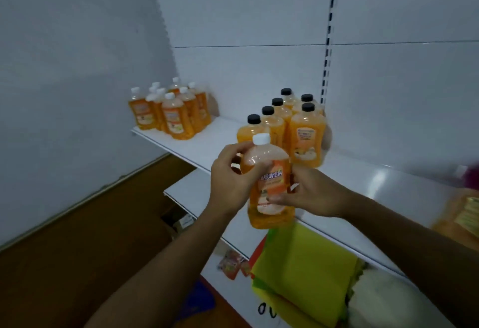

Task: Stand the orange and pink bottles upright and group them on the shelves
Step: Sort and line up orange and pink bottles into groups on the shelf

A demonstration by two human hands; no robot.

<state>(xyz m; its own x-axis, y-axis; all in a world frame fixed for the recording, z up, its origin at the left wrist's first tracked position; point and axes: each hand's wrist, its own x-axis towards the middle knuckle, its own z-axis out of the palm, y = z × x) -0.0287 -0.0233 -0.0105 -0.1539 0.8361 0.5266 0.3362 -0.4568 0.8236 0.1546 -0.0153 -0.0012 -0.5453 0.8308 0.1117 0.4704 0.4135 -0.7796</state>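
We hold 1 orange bottle (268,185) with a white cap upright in front of the shelf (207,143), our left hand (232,181) grasping its shoulder, our right hand (311,194) gripping its label side. Behind it stand black-capped bottles (305,136); white-capped bottles (171,112) cluster at the shelf's left end.
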